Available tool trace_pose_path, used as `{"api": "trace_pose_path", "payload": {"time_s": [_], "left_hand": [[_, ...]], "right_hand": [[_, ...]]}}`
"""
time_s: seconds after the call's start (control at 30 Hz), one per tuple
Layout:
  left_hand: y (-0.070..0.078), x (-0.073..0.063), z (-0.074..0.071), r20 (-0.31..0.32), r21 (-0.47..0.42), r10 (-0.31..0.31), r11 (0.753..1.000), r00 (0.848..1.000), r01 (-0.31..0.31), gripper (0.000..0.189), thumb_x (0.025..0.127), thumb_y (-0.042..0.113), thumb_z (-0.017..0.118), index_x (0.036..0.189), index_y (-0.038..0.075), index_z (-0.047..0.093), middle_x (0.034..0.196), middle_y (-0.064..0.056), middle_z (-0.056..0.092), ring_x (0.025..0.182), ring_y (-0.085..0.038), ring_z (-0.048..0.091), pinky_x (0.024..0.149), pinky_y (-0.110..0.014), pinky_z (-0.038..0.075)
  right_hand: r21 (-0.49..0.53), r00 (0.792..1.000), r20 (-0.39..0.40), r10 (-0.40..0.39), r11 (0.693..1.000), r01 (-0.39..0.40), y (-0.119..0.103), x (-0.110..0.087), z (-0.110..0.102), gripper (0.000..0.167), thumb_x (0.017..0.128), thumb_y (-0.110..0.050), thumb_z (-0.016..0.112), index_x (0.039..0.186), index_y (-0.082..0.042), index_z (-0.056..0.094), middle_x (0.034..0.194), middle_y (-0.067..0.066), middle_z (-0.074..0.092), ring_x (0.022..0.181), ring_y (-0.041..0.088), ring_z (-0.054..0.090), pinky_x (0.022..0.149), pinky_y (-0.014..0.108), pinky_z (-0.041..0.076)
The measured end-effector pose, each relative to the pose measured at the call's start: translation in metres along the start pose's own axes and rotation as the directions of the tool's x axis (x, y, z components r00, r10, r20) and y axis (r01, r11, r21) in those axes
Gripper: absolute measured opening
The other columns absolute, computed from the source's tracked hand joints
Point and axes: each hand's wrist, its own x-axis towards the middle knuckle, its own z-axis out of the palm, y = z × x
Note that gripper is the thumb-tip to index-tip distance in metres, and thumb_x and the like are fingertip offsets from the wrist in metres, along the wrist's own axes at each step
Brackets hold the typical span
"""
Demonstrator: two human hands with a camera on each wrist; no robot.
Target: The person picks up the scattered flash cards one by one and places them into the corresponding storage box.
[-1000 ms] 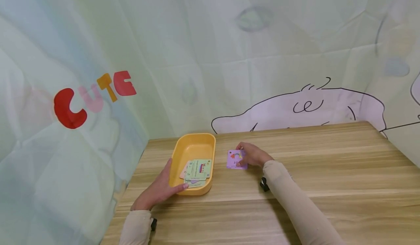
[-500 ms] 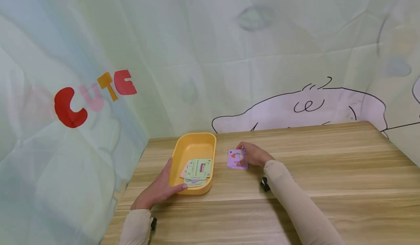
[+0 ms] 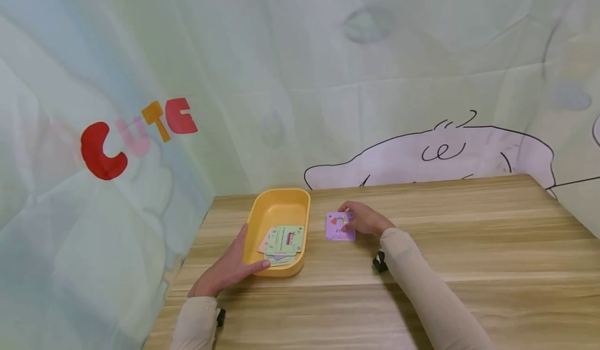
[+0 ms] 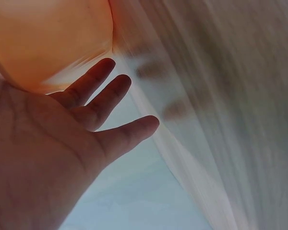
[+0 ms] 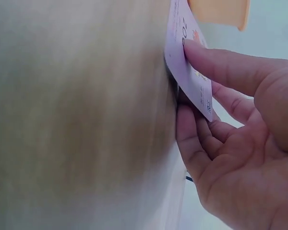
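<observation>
A purple card (image 3: 335, 227) with a picture and the letters "ZOO" lies right of the yellow tray (image 3: 306, 220). My right hand (image 3: 367, 220) pinches its right side. In the right wrist view, the thumb presses on the printed face and fingers reach under the raised edge of the card (image 5: 197, 91); the card slants up from the table. My left hand (image 3: 225, 269) holds the tray at its near left corner, thumb over the rim and fingers along the outer wall. In the left wrist view, three spread fingers (image 4: 134, 135) show beside the tray (image 4: 53, 38).
Several cards, with a green one (image 3: 285, 239) on top, lie in the near half of the tray. The wooden table (image 3: 469, 256) stretches to the right. A printed curtain (image 3: 262, 79) hangs behind the table and along its left side.
Between my right thumb and fingers the purple card has shifted slightly, and more of its lettering shows. My left hand and the tray keep their places; the head view has shifted a little.
</observation>
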Motion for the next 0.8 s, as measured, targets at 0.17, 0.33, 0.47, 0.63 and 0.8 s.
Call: {"api": "trace_pose_path", "payload": {"time_s": [0.17,0.33,0.47,0.63,0.8], "left_hand": [[-0.001,0.001,0.001,-0.004,-0.001,-0.001,1.000,1.000,0.001,0.112,0.084,0.044,0.081,0.162,0.016,0.006,0.159,-0.012,0.033,0.132,-0.029,0.043,0.115,-0.056,0.030],[0.000,0.002,0.001,-0.006,-0.005,0.013,1.000,1.000,-0.013,0.110,0.084,0.042,0.081,0.162,0.016,0.009,0.157,-0.012,0.036,0.130,-0.029,0.045,0.114,-0.055,0.032],[0.002,-0.001,0.001,-0.002,-0.010,0.004,1.000,1.000,-0.004,0.110,0.084,0.041,0.081,0.162,0.017,0.008,0.158,-0.012,0.034,0.131,-0.030,0.044,0.114,-0.056,0.032],[0.002,-0.001,0.001,-0.006,-0.006,0.008,1.000,1.000,-0.008,0.110,0.084,0.041,0.081,0.162,0.016,0.008,0.159,-0.013,0.033,0.132,-0.031,0.044,0.115,-0.057,0.031],[0.002,0.000,0.001,-0.010,-0.006,0.028,1.000,1.000,-0.028,0.108,0.084,0.041,0.081,0.161,0.015,0.010,0.156,-0.013,0.037,0.130,-0.031,0.045,0.114,-0.056,0.032]], "right_hand": [[0.038,1.000,-0.011,-0.003,0.999,0.004,0.002,-0.001,-0.003,0.037,0.091,0.000,0.071,0.125,-0.009,0.062,0.118,0.012,0.060,0.105,0.027,0.055,0.098,0.046,0.043],[0.069,1.000,-0.014,-0.005,0.998,0.006,0.007,0.001,-0.003,0.034,0.092,0.003,0.067,0.124,-0.009,0.063,0.114,0.011,0.061,0.102,0.025,0.056,0.094,0.042,0.046],[0.156,1.000,-0.002,0.012,0.988,-0.012,0.010,0.003,-0.003,0.032,0.094,0.005,0.063,0.124,-0.006,0.063,0.110,0.014,0.060,0.095,0.024,0.061,0.081,0.036,0.055],[0.261,0.999,0.007,0.034,0.965,-0.035,0.011,0.003,-0.004,0.032,0.093,0.006,0.062,0.124,-0.003,0.062,0.109,0.017,0.057,0.090,0.024,0.064,0.071,0.034,0.058],[0.270,0.999,0.012,0.045,0.962,-0.046,0.009,0.001,-0.007,0.033,0.093,0.005,0.063,0.124,-0.006,0.063,0.113,0.017,0.058,0.094,0.025,0.064,0.074,0.035,0.059]]}}
